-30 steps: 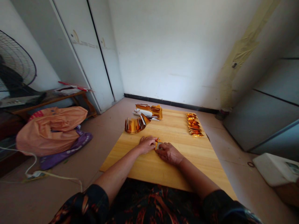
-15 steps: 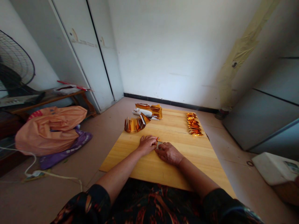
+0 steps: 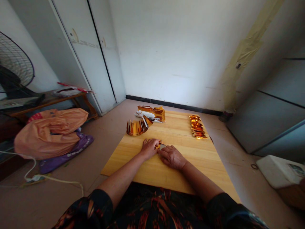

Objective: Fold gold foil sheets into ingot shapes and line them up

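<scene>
On the wooden board (image 3: 195,165) in front of me, my left hand (image 3: 149,149) and my right hand (image 3: 173,157) meet over a small piece of gold foil paper (image 3: 162,146). Its pale greyish side shows between them, with a shiny orange-gold part by my left fingertips. Both hands have their fingers closed on it, and they hide much of it. Beyond my left hand stands a curved stack of gold foil sheets (image 3: 136,128). A second bundle of gold and white sheets (image 3: 158,113) lies behind it. Several folded gold foil pieces (image 3: 197,128) form a row at the far right.
Left of the board, an orange bag (image 3: 51,133) and a purple bag (image 3: 66,154) lie near a cable (image 3: 62,180). A fan (image 3: 17,63) stands on a low wooden table (image 3: 51,101). A white box (image 3: 277,168) is at the right, with a wall (image 3: 176,63) ahead.
My hands stay at nearly the same spot with small finger movements. Less of the paper's pale side shows between them. The stacks and the row of folded pieces have not moved.
</scene>
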